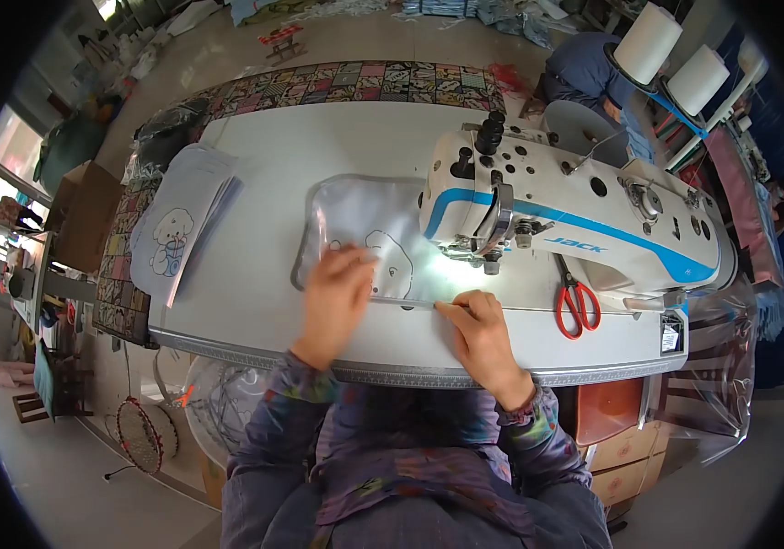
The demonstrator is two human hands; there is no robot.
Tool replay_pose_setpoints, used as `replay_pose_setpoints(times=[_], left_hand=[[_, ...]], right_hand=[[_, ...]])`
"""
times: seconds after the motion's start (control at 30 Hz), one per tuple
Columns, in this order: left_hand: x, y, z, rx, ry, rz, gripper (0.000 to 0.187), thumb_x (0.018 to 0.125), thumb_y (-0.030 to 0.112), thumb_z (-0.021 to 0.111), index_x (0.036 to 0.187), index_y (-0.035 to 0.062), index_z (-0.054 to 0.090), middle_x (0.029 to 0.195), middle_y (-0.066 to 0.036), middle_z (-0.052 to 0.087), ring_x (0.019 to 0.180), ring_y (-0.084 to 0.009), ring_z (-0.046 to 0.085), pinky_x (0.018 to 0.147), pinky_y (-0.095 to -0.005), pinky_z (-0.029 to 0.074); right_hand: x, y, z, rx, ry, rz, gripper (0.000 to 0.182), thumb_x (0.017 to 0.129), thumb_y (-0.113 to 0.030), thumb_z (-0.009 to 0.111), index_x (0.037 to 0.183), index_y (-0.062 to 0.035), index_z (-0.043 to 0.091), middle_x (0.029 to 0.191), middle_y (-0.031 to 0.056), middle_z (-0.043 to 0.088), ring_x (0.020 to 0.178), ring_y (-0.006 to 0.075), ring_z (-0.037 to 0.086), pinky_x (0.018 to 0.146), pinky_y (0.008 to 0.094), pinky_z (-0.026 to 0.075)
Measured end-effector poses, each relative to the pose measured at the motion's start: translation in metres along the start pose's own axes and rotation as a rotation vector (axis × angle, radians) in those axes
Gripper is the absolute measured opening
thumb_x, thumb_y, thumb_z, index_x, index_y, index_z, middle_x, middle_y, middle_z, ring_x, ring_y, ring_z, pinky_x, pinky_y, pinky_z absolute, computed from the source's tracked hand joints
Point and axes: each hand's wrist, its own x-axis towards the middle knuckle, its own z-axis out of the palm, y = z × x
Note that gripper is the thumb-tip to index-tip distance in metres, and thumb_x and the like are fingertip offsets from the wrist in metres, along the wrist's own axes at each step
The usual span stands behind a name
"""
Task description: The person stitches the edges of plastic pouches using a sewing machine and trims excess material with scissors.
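Observation:
A pale fabric piece (355, 209) with a dark edge and a printed white dog lies flat on the white sewing table, its right side by the lit needle area of the white and blue sewing machine (584, 215). My left hand (334, 297) is over the print, its fingers bent together; what they hold, if anything, is hidden. At the front edge of the piece, my right hand (479, 339) rests with its index finger and thumb near the cloth, below the machine head. Red-handled scissors (578, 306) lie to the right of my right hand.
A stack of printed pieces (182, 215) lies at the table's left. White thread cones (648, 44) stand behind the machine at the upper right. A person (584, 73) bends over beyond the machine. A cardboard box (85, 215) is at far left, a wire basket (140, 435) below.

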Motion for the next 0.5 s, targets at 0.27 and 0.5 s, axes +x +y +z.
replay_pose_setpoints(times=[0.27, 0.5], left_hand=[[0.001, -0.169, -0.118, 0.705, 0.144, -0.349, 0.041, 0.098, 0.016, 0.07, 0.137, 0.006, 0.064, 0.127, -0.017, 0.071, 0.12, -0.0407, 0.064, 0.105, -0.0491, 0.051], [-0.014, -0.217, -0.15, 0.844, -0.05, -0.56, 0.026, 0.104, 0.023, 0.063, 0.122, 0.0046, 0.068, 0.121, -0.019, 0.071, 0.107, -0.0431, 0.07, 0.091, -0.0514, 0.056]], right_hand=[[0.019, 0.023, 0.01, -0.188, 0.02, 0.002, 0.052, 0.078, 0.01, 0.065, 0.126, -0.008, 0.074, 0.106, 0.0118, 0.058, 0.1, 0.0341, 0.057, 0.089, 0.0449, 0.047], [0.031, 0.026, 0.015, -0.337, 0.041, 0.024, 0.056, 0.082, 0.008, 0.063, 0.134, -0.0105, 0.07, 0.108, 0.0111, 0.058, 0.103, 0.0342, 0.057, 0.089, 0.0454, 0.046]])
